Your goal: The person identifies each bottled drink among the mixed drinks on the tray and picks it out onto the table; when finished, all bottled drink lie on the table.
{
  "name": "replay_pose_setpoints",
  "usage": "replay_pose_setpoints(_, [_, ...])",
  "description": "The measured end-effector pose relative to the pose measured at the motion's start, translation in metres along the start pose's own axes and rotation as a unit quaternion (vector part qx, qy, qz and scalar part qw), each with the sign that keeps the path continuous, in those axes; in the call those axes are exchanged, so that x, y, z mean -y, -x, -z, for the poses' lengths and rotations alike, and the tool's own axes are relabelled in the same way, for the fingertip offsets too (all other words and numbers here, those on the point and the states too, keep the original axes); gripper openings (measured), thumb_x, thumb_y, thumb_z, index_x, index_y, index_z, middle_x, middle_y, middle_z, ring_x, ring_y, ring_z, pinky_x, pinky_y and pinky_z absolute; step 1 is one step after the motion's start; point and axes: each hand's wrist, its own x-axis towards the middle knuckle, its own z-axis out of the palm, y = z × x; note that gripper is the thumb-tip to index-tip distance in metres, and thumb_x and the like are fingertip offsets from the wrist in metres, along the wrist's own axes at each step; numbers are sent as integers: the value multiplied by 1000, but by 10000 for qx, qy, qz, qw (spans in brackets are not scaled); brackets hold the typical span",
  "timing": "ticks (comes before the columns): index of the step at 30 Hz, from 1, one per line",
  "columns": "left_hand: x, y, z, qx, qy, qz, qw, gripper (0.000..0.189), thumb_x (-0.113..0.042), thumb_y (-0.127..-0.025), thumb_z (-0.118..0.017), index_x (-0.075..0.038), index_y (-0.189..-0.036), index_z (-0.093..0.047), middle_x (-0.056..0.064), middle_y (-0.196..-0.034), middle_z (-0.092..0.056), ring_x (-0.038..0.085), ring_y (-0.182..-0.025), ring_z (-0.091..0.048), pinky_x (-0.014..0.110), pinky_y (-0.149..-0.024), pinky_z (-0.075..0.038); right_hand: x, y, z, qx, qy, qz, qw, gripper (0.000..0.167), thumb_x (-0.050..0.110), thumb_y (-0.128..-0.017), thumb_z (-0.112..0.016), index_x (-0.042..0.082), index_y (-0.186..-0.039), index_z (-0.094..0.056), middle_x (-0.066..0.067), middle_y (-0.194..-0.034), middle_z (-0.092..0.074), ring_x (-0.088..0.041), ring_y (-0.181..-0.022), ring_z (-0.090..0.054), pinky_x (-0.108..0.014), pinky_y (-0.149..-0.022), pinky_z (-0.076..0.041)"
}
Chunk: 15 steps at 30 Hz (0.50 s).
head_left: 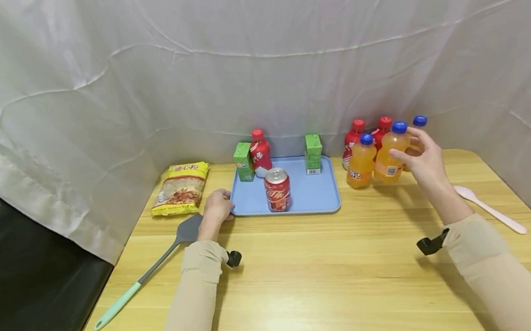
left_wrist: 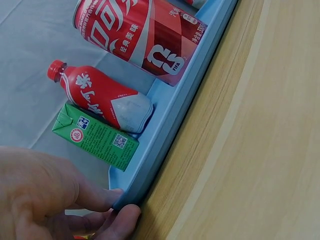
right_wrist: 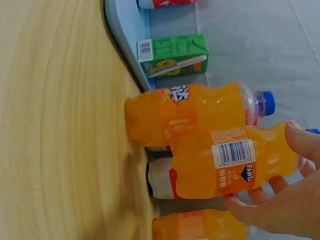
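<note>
My left hand [head_left: 217,207] pinches the left edge of a blue tray [head_left: 248,200], thumb [left_wrist: 102,196] over the rim and fingers beneath. On the tray stand a red cola can [head_left: 278,191], a red-capped bottle [head_left: 261,155] and two green drink cartons [head_left: 244,162]. With its thumb and fingers, my right hand [head_left: 424,162] grips a Fanta bottle [right_wrist: 215,162], which is tilted slightly. Beside it stands another Fanta bottle [head_left: 361,163], and a third orange bottle [right_wrist: 200,226] is partly behind the hand. Two more red-capped bottles [head_left: 353,138] stand at the back.
A yellow food packet [head_left: 181,189] lies left of the tray. In front of it is a spatula [head_left: 159,263] with a mint handle, its grey head near my left wrist. At the right lies a pale pink spoon [head_left: 491,210]. A grey curtain [head_left: 256,80] hangs behind the table.
</note>
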Motion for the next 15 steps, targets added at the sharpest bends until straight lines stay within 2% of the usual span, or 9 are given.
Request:
replay_pose_setpoints(5, [0, 0, 0, 7, 10, 62, 10000, 42, -6, -105, -52, -3, -147, -57, 22, -144, -61, 30, -101, -74, 28, -73, -67, -8, -8, -1, 25, -304, -290, 9991, 73, 25, -97, -76, 31, -161, -43, 11, -138, -53, -9, -119, -52, -9, -79, -58])
replay_pose_setpoints(12, [-1, -1, 0, 14, 47, 135, 9999, 42, -5, -106, -52, -5, -147, -58, 24, -142, -61, 27, -95, -73, 25, -68, -65, -22, -14, -3, 198, -1482, -480, 9876, 77, 9, -94, -78, 23, -161, -43, 16, -123, -55, -2, -104, -56, -9, -77, -59])
replay_pose_setpoints(15, [-2, -2, 0, -5, 46, 168, 9998, 41, -5, -105, -54, -5, -146, -59, 24, -139, -62, 27, -96, -72, 24, -67, -65, -26, -15, -5, 242, -1624, -547, 9849, 77, 8, -94, -78, 23, -161, -44, 16, -124, -54, -3, -106, -55, -9, -79, -59])
